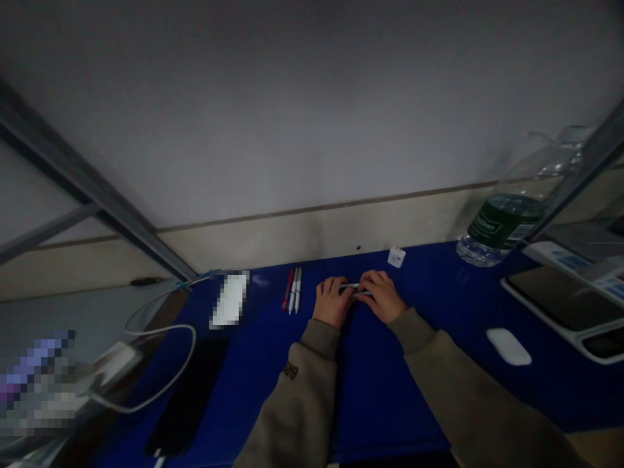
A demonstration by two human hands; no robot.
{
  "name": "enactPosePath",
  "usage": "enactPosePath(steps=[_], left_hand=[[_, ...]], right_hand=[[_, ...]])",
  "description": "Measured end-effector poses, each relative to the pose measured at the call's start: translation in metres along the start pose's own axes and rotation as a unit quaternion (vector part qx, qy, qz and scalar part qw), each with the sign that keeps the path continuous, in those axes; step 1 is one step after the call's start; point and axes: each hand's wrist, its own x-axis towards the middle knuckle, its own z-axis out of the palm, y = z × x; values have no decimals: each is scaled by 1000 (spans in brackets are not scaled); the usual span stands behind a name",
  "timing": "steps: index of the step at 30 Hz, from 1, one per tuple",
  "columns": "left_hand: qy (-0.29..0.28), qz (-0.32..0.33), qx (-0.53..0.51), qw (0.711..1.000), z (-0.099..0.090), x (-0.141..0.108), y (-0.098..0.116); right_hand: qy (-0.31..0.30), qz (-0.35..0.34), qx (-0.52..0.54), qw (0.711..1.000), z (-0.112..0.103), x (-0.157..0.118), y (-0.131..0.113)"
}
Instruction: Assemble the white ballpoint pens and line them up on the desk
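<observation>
Close together near the back of the blue table, my left hand (pixel 334 304) and my right hand (pixel 384 297) have their fingers bent around slim white pens (pixel 361 293). The pens lie crosswise between the two hands, seemingly two of them, largely covered by the fingers. Left of my left hand, a red pen (pixel 288 290) and two white pens (pixel 295 291) lie side by side, pointing toward the wall. A small white charger plug (pixel 396 257) rests just beyond my right hand.
At the right are a large clear bottle with a green label (pixel 504 221), a white mouse-shaped object (pixel 508 346) and a white-rimmed device with a dark top (pixel 560 296). On the left lie a black phone (pixel 192 396), a blurred white item (pixel 230 299) and a white cable (pixel 192 351).
</observation>
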Motion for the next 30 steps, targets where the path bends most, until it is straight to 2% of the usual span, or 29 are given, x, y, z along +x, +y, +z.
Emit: enactPosePath(steps=[5,9,13,18,21,24,27,30], left_hand=[[16,20,21,999,-7,1,-5],[2,16,33,999,-15,1,-7],[-23,-2,25,999,-20,3,-7],[-49,-44,-10,998,-18,4,-6],[-47,-66,-15,997,-16,3,-5],[-39,-63,-4,997,-15,3,-4],[-52,-42,-1,998,-16,3,-2],[-72,-35,-6,997,-17,2,-1]], right_hand=[[-26,-37,5,999,2,1,2],[-46,-81,22,995,5,-1,5],[-17,-100,38,994,4,-2,2],[1,-109,13,994,-4,-1,-5],[15,-81,51,995,-6,0,-7],[26,16,139,990,-6,-1,-8],[20,108,204,973,-5,-1,-6],[28,120,282,951,-6,1,-4]])
